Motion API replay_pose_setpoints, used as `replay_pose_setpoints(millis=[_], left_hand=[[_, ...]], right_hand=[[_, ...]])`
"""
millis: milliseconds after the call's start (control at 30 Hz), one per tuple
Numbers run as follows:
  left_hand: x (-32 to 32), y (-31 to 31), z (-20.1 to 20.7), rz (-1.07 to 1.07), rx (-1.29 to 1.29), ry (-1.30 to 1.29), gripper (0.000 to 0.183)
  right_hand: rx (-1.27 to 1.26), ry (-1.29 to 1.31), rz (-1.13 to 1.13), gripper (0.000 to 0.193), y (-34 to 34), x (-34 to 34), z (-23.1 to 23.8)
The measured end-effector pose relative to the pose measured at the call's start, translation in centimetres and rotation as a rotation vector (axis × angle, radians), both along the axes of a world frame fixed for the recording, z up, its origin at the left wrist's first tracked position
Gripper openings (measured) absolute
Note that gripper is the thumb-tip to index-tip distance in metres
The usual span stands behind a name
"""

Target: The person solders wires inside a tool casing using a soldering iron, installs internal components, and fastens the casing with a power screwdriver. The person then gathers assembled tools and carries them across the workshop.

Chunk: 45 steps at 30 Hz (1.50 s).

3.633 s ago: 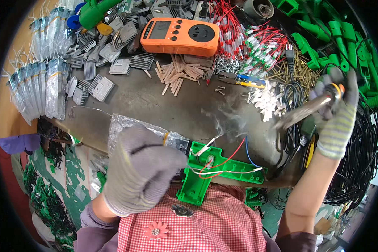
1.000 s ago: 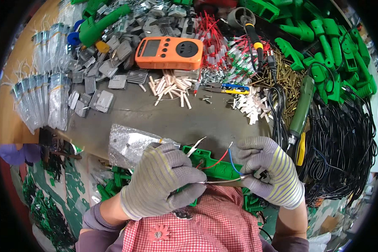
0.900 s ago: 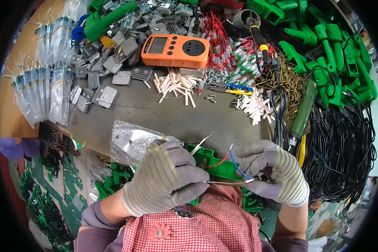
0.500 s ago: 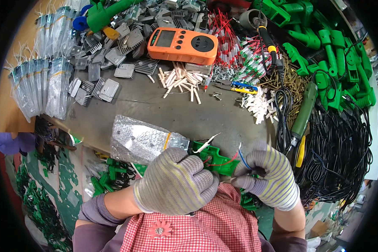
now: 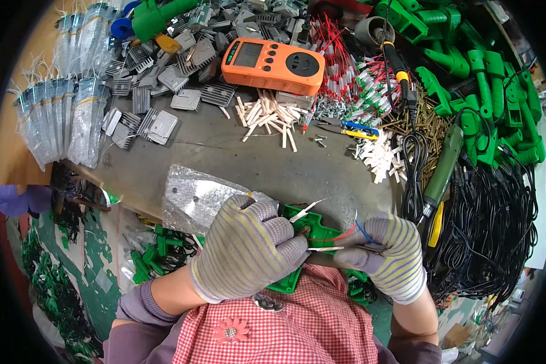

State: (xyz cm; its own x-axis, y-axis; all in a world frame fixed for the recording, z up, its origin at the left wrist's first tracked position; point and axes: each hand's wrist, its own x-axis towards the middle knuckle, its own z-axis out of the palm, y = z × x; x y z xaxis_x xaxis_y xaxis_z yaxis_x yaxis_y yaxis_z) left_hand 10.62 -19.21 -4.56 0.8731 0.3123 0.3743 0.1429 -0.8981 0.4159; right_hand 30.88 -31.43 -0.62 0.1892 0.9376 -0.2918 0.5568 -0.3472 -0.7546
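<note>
A green plastic tool housing (image 5: pixel 323 236) lies open at the table's near edge, with my gloved left hand (image 5: pixel 246 252) closed around its left side. From under that hand a clear, silvery wrapped sleeve (image 5: pixel 191 197) reaches left across the table. A white-sleeved wire (image 5: pixel 305 211) sticks up from the housing. My gloved right hand (image 5: pixel 389 255) pinches thin wires at the housing's right end. A blue wire (image 5: pixel 363 232) and a red wire (image 5: pixel 347 232) run into its fingers, and a white sleeve (image 5: pixel 325 249) reaches toward the fingertips.
An orange meter (image 5: pixel 273 65) stands behind white tubes (image 5: pixel 270 118). Grey metal heat sinks (image 5: pixel 161 126) and wrapped sleeves (image 5: pixel 48 124) lie left. At right are a green screwdriver (image 5: pixel 441 173), black cables (image 5: pixel 485 236), yellow-blue pliers (image 5: pixel 359 130) and green housings (image 5: pixel 482 85).
The left hand has tilted the housing, and more green plastic shows below it. A white sleeve now shows between the hands. My right hand has moved slightly, still pinching wires.
</note>
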Motion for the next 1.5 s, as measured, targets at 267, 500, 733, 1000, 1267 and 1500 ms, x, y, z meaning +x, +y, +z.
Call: replay_pose_setpoints(millis=[267,500,733,1000,1267,1500], left_hand=[[1.6,-1.2,2.6,0.194,-0.049,-0.026,0.039],[4.4,-1.7,1.4,0.144,-0.076,-0.071,0.023],[5.0,-2.2,1.5,0.086,0.116,0.057,0.022],[5.0,-1.3,1.1,0.138,-0.112,-0.04,0.013],[5.0,-1.1,1.2,0.125,-0.148,-0.03,0.012],[5.2,-1.1,1.1,0.123,-0.122,-0.019,0.013]], right_hand=[[0.39,-0.19,-0.088,0.021,-2.6,0.1,-0.6],[0.502,-0.299,-0.093,0.025,-2.9,-0.6,-1.9],[0.702,-0.365,0.138,0.02,-2.2,1.1,-1.6],[0.56,-0.676,-0.147,0.014,0.0,6.3,-3.0],[0.395,-1.137,-0.146,0.022,1.8,8.6,-5.9],[0.484,-1.105,-0.17,0.023,1.7,8.8,-6.3]])
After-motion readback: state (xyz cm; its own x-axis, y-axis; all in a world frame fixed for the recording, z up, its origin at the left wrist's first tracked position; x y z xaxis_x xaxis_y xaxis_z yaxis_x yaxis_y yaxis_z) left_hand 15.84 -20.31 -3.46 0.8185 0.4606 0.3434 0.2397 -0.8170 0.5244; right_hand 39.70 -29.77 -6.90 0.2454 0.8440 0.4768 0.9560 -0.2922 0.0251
